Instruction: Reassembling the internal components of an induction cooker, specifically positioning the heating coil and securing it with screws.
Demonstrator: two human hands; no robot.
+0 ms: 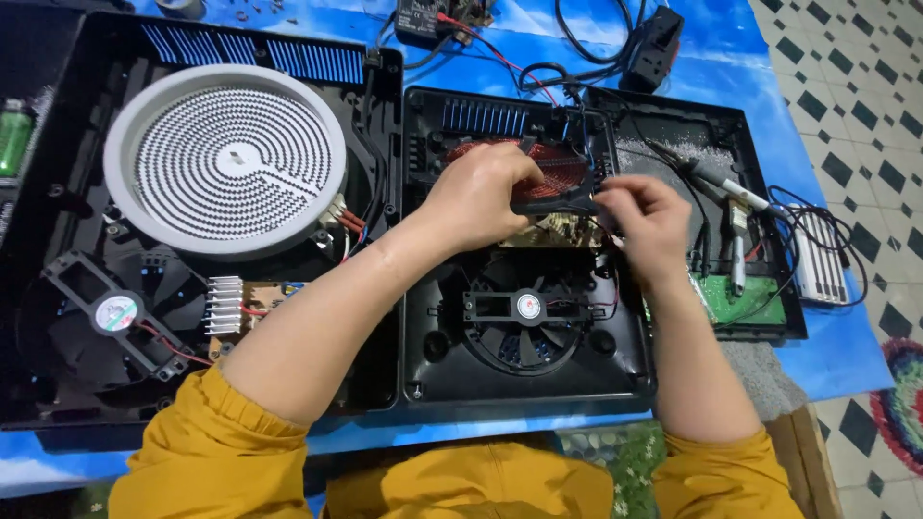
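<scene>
I see the copper coil (567, 165) sitting in the upper part of the open middle cooker case (433, 365), above the fan (527, 308). I judge it light but fragile: thin windings, tethered wires, best gripped by its black plastic carrier. My left hand (476, 197) is closed on that carrier's front edge. My right hand (649, 216) pinches something small beside it; what, I cannot tell. A soldering iron (716, 178) lies to the right.

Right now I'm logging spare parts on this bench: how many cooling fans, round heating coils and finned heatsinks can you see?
Cooling fans: 2, left casing and middle casing
Round heating coils: 2, grey-rimmed and copper under the hands
Finned heatsinks: 1
Total: 5
</scene>
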